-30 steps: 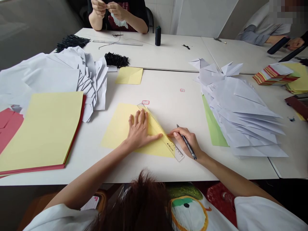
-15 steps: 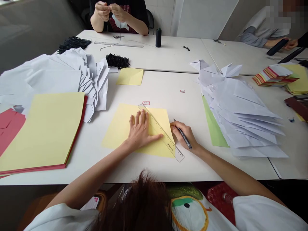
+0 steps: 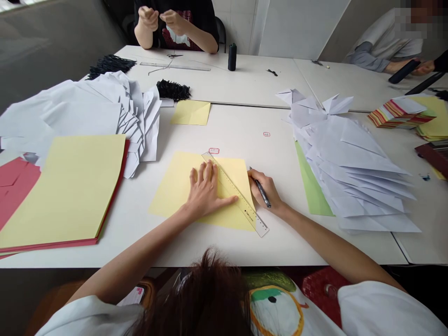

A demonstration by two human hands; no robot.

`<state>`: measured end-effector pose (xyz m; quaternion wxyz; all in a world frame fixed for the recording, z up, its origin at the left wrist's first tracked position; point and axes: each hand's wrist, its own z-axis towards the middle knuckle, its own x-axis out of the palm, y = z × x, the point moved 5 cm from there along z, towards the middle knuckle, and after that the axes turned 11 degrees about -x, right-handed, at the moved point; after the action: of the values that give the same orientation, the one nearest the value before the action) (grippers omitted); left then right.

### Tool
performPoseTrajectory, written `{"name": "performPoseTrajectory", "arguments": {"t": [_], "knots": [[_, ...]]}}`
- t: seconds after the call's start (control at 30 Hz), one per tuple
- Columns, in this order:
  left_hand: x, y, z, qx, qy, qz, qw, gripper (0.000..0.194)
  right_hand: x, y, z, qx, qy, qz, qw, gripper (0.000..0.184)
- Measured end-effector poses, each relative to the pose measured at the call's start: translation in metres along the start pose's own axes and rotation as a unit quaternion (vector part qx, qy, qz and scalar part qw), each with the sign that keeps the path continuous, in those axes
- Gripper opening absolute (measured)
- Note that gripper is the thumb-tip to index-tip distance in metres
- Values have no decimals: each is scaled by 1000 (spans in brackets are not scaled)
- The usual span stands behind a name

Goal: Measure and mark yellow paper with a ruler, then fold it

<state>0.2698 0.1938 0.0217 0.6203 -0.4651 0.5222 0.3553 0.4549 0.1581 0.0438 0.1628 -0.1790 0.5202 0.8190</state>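
A sheet of yellow paper [image 3: 171, 186] lies on the white table in front of me. Across it, slanting from upper left to lower right, rests a clear plastic ruler [image 3: 249, 212]. My left hand [image 3: 205, 191] is spread flat, its fingertips and thumb pressing on the ruler and the paper. By the sheet's right edge, my right hand [image 3: 268, 189] grips a dark pen [image 3: 262, 193]. The pen slants across that hand, its tip up near the index finger and apart from the ruler.
At left sit a stack of yellow and red paper [image 3: 70, 186] and a heap of white folded sheets [image 3: 80, 107]. More white sheets [image 3: 350, 163] pile up at right over green paper [image 3: 311, 186]. A black thread spool [image 3: 232, 57] stands near a person [image 3: 177, 23] opposite.
My right hand has shifted slightly, and the pen now stands more steeply, its tip moved a little up and left. My left hand and the ruler stay in place on the paper.
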Motion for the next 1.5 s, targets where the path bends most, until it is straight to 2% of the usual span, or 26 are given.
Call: {"name": "performPoseTrajectory", "arguments": {"t": [0.07, 0.2, 0.3, 0.37, 0.47, 0.57, 0.67, 0.77, 0.87, 1.0, 1.1, 1.17, 1.37, 1.43, 1.5], "knots": [[0, 0, 0, 0, 3, -2, 1000, 121, 7, 0, 4, -15, 8, -3, 1000, 24], [-4, 0, -2, -2, 19, -15, 1000, 116, 22, 8, 0, -124, 35, -87, 988, 21], [-6, 0, -2, -8, 19, -22, 1000, 117, 24, 10, -1, -163, 45, -128, 977, 20], [-6, -1, -2, -8, 15, -18, 1000, 117, 20, 9, 4, -153, 44, -104, 982, 19], [-4, -2, -1, -4, 5, -3, 1000, 119, 12, 4, 21, -104, 23, -36, 994, 18], [-4, -2, -1, -3, -5, 4, 1000, 123, 14, 0, 35, -80, 27, -6, 996, 18], [-5, -1, -2, -1, 2, 2, 1000, 116, 28, 0, 40, -98, 33, -17, 994, 18], [-6, -1, -3, -2, 8, -14, 1000, 109, 39, 2, 37, -138, 30, -74, 987, 20], [-7, -1, -3, -1, 5, -19, 1000, 108, 40, 1, 38, -153, 35, -91, 984, 20], [-6, -2, -2, -1, 2, 4, 1000, 112, 30, -6, 54, -82, 23, -7, 996, 20], [-5, -2, -2, -1, -7, 11, 1000, 120, 30, -11, 66, -35, 18, 15, 999, 22], [-4, -1, -2, -1, -7, 10, 1000, 122, 38, -11, 71, -43, 30, 10, 999, 24], [-5, 0, -2, -2, 7, -12, 1000, 117, 61, -8, 77, -170, 52, -111, 978, 23], [-5, -1, -2, 1, 8, -6, 1000, 114, 59, -8, 78, -166, 64, -95, 979, 23], [-5, -1, -2, 2, 7, 0, 1000, 115, 50, -9, 77, -119, 63, -20, 991, 26]]}}
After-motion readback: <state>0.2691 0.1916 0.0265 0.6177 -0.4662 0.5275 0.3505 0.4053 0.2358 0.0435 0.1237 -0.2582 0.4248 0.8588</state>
